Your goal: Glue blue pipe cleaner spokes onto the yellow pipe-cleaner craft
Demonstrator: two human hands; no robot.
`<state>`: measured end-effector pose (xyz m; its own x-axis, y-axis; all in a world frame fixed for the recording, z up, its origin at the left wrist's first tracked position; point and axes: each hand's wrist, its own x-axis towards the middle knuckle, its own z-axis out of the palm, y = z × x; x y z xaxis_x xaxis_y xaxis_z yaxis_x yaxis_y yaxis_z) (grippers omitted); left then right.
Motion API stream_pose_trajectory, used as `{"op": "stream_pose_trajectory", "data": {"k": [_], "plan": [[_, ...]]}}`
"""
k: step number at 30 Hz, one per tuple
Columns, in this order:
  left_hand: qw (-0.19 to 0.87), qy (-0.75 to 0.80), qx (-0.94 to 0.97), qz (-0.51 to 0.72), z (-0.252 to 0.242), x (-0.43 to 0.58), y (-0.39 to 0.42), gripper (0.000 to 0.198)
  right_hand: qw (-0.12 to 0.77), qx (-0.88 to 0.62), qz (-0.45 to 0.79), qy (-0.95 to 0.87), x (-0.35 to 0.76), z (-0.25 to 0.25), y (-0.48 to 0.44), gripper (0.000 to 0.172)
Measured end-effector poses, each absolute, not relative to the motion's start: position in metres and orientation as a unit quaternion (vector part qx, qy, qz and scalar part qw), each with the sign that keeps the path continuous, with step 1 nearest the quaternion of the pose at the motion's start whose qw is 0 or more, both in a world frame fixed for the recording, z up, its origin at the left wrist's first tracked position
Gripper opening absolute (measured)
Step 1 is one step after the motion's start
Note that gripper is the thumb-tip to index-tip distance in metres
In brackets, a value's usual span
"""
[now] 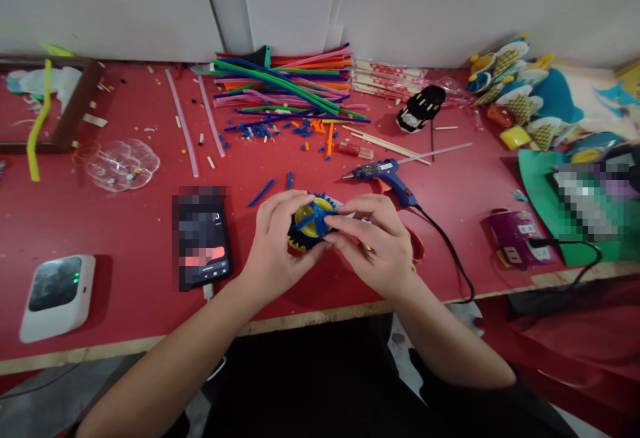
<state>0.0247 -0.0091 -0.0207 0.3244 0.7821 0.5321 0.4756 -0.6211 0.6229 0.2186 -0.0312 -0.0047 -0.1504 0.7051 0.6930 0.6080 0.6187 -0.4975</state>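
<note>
Between my hands is a round blue and yellow craft piece (314,217), with a spiky blue edge and blue strips crossing its yellow middle. My left hand (277,238) wraps around its left side, thumb underneath and fingers along the top. On the right, the fingertips of my right hand (375,241) pinch at the blue strips; whether they grip a separate small bit is hidden. Scissors with red handles (417,246) lie partly under my right hand. Just beyond the hands rests a blue glue gun (383,175), and two short blue pieces (261,193) lie to the left.
Bundled coloured pipe cleaners (280,81) lie at the back, with blue and orange scraps (260,130) before them. A phone (203,238) and a white device (59,297) are on the left. A clear flower-shaped tray (123,165) stands behind. A purple box (520,238) sits right, near the cable.
</note>
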Motion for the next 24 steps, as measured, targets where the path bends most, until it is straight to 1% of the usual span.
{"op": "stream_pose_trajectory", "data": {"k": [14,17,21,24], "plan": [[0.170,0.396,0.793,0.431,-0.0227,0.0258,-0.0098,0.054,0.491,-0.442,0.058,-0.749,0.2162,-0.0060,-0.0312,0.021],[0.179,0.395,0.787,0.439,-0.0261,0.0259,-0.0101,0.061,0.497,-0.445,0.063,-0.742,0.2152,-0.0063,-0.0317,0.020],[0.182,0.402,0.772,0.458,-0.0294,0.0259,-0.0104,0.072,0.493,-0.449,0.046,-0.744,0.2148,-0.0062,-0.0315,0.013],[0.172,0.402,0.777,0.453,-0.0290,0.0258,-0.0105,0.074,0.493,-0.446,0.038,-0.746,0.2152,-0.0063,-0.0311,0.013]]}}
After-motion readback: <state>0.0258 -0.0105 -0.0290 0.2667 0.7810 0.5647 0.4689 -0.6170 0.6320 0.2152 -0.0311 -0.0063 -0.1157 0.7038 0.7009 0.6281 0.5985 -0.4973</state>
